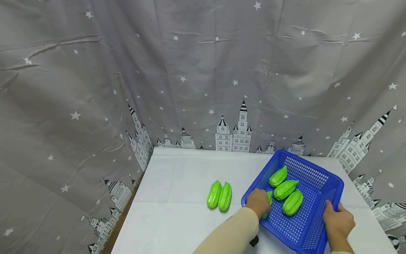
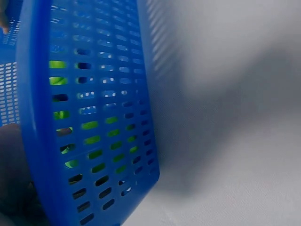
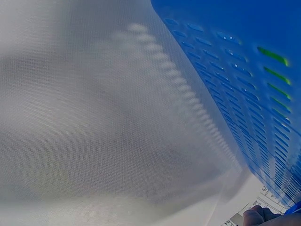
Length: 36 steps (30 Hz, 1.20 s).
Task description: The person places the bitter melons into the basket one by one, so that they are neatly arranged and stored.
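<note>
A blue plastic basket (image 1: 331,183) with slotted walls stands on the right of the white table, several bright green, ribbed, gourd-like pieces (image 1: 286,189) inside it. My left hand (image 1: 258,201) reaches over its left rim and holds another green gourd (image 1: 269,199) low in the basket, partly hidden by the hand. With my right hand (image 1: 338,219) I grip the right rim, thumb on the inner side. Through the slots of the blue wall (image 2: 103,188) in the left wrist view, green shows. The right wrist view has the basket's outer side (image 3: 254,94) and some fingers (image 3: 263,214).
Two more green gourds (image 1: 219,196) lie side by side on the white table (image 1: 177,183), left of the basket. A small black object (image 1: 254,241) shows below the left forearm. Behind the table hangs a grey curtain (image 1: 190,95) with stars and castles.
</note>
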Available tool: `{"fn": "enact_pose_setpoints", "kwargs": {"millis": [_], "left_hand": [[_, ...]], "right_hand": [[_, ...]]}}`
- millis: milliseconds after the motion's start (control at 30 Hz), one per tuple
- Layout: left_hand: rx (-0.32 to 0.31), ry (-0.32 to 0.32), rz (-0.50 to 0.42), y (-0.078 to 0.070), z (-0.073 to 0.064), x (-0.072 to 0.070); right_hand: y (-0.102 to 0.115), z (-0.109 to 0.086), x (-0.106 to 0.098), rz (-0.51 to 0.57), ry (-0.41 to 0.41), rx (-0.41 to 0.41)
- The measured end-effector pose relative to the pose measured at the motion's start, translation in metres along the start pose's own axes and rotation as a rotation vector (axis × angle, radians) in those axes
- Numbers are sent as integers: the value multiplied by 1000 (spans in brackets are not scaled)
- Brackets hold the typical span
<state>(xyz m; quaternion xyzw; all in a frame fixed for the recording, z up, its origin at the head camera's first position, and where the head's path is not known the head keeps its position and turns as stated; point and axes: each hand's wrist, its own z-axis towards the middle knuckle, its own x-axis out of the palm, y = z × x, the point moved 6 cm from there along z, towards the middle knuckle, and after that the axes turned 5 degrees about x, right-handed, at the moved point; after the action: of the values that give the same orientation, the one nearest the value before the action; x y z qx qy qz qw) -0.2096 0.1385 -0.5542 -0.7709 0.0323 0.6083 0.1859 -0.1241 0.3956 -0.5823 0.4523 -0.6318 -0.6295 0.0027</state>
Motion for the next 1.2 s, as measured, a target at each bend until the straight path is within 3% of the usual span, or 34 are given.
{"fn": "enact_pose_setpoints", "kwargs": {"millis": [467,1200], "left_hand": [[-4,2,156,-10,16,10],[23,8,155,-10,15,10]], "right_hand": [[0,0,1,15,-20,-10],[0,0,0,11,-28,-17]]}}
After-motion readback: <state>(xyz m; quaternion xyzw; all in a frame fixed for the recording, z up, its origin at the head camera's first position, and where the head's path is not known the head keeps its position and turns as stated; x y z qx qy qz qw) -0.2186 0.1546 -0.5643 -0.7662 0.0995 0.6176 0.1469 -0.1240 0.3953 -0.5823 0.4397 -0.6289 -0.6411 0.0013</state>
